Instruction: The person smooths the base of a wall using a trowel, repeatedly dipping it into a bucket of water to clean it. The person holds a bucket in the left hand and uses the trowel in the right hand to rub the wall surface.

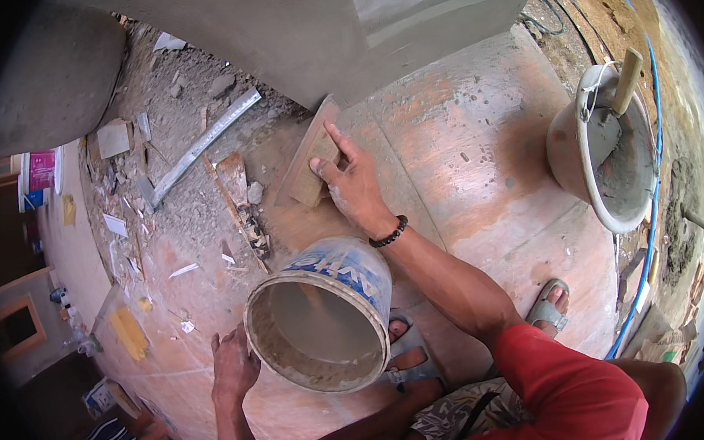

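My right hand (352, 181) is closed around the wooden handle block of a plastering float (316, 154). The float's tip touches the foot of a grey plastered wall (300, 38), near its corner. A white bucket (342, 262) with blue print stands in front of me, with cloudy greyish liquid inside and dried cement on its rim. My left hand (236, 363) is at the bucket's left edge, its fingers bent against the side and partly hidden by it.
At right stands a pale bucket (566, 154) holding wet mortar and a wooden-handled tool (628, 82). A blue hose (655, 226) runs past it. Rubble, a metal strip (206, 144) and a dirty scraper-like tool (238, 196) lie at left. A yellow sponge-like piece (129, 333) lies beyond.
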`<state>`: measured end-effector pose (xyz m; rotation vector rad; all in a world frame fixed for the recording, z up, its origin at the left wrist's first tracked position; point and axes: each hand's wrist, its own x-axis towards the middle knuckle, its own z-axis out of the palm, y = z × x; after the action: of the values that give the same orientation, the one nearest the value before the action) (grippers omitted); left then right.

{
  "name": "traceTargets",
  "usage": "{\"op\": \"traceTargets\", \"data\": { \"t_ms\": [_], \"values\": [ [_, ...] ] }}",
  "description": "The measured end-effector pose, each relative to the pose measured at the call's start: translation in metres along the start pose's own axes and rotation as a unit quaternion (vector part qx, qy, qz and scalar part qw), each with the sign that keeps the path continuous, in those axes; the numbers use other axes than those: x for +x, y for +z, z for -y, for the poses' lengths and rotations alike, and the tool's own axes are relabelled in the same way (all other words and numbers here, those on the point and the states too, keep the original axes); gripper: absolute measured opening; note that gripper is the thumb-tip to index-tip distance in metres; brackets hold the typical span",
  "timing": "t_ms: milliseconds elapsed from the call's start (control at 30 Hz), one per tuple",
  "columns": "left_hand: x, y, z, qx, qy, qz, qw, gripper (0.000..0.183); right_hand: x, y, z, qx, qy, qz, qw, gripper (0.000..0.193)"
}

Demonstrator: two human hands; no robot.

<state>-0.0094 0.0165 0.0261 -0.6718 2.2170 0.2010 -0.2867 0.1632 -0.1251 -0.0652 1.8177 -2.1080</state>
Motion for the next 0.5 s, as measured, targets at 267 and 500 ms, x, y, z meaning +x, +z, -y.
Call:
{"op": "traceTargets", "data": {
  "t_ms": [267,500],
  "values": [
    [-0.006,0.002,0.005,-0.003,0.017,-0.038,0.999,0.063,0.036,-0.136,0.036,0.191,-0.006,-0.094,0.977,0.052],
    [-0.03,-0.088,-0.033,-0.167,0.049,-0.299,0.938,0.043,0.021,-0.157,0.06,0.201,-0.008,-0.093,0.975,0.053]
  ]
}}
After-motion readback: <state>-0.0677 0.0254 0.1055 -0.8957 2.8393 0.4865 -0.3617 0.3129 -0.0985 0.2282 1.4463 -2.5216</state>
